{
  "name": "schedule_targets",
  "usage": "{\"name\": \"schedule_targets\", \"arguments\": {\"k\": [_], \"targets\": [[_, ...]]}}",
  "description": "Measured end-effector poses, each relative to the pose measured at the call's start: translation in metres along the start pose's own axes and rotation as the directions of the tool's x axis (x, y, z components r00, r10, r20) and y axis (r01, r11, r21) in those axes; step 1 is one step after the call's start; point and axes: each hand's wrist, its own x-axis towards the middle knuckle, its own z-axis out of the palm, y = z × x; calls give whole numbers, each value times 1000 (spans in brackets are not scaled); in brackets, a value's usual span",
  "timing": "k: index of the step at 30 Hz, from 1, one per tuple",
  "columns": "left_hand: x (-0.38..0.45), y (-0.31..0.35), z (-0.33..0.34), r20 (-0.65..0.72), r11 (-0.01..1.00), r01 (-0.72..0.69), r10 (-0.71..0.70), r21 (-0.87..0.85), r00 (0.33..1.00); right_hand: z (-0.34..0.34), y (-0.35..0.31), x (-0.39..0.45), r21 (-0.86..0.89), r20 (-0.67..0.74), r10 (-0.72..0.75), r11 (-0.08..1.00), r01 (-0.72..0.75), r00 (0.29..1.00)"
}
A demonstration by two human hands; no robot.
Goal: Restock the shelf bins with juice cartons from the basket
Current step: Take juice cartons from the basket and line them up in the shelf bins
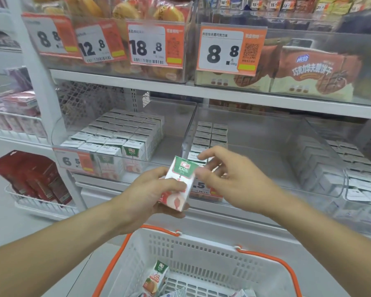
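White-and-green carton: small juice carton with a green top band and pink fruit print (178,182), centre of frame, tilted, held in the air in front of the middle shelf.
Left hand: left hand (152,192) grasps the carton's lower half, thumb across its front, fingers curled behind.
Right hand: right hand (229,175) meets the carton's upper right edge; thumb and forefinger look pinched on it, other fingers loosely bent. Slight motion blur.
Basket: white slotted plastic basket with orange handles (204,251), bottom centre, below both hands.
Basket contents: one upright juice carton with orange fruit print (156,277) at lower left inside; parts of other cartons at the bottom edge.
Left bin: clear plastic shelf bin (107,156), centre left, packed with rows of cartons.
Middle bin: clear plastic shelf bin (255,146), behind the hands, two short rows of cartons along its left side.
Upper shelf: clear bins of bread and biscuit packs, orange-and-white price tag reading 8.8 (229,50).
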Motion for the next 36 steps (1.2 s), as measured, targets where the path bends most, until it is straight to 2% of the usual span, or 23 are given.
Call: {"name": "schedule_targets", "arguments": {"k": [2,3,6,8,10,12,14,15,17,22,28,32,34,36], "targets": [[-7,3,-6,41,997,-40,37,72,998,13,-10,-3,264,131,87,957,-119,988],[-10,5,-8,57,993,-65,59,100,997,17,-13,-4,349,159,83,927,-135,984],[-19,12,-19,104,972,-158,141,175,985,24,-25,-6,525,132,37,845,-101,991],[-23,20,-32,128,942,-207,179,264,976,26,-32,-2,561,78,27,825,-66,997],[-22,26,-51,96,884,-195,171,424,981,32,-43,4,503,-22,-30,863,37,999],[-12,22,-75,-99,735,-100,222,671,970,40,-55,16,415,-153,-130,891,183,980],[0,14,-99,-284,528,29,410,849,867,49,-64,35,322,-239,-203,906,274,950],[5,9,-109,-321,483,61,478,873,817,54,-67,47,252,-269,-227,921,296,936],[12,2,-124,-365,493,81,514,866,776,67,-71,71,81,-287,-260,953,294,922],[14,1,-126,-380,487,118,484,865,788,103,-75,106,-210,-185,-207,963,167,961],[15,-8,-133,-322,423,101,491,900,810,133,-65,137,-303,95,-93,946,118,991],[14,-9,-131,-310,408,89,514,909,800,132,-59,136,-408,197,-69,901,146,978],[15,-11,-132,-300,397,80,532,914,792,128,-57,119,-382,106,-168,903,197,980],[16,-12,-132,-296,394,73,544,916,785,125,-52,93,-297,-115,-363,901,316,925]]}}
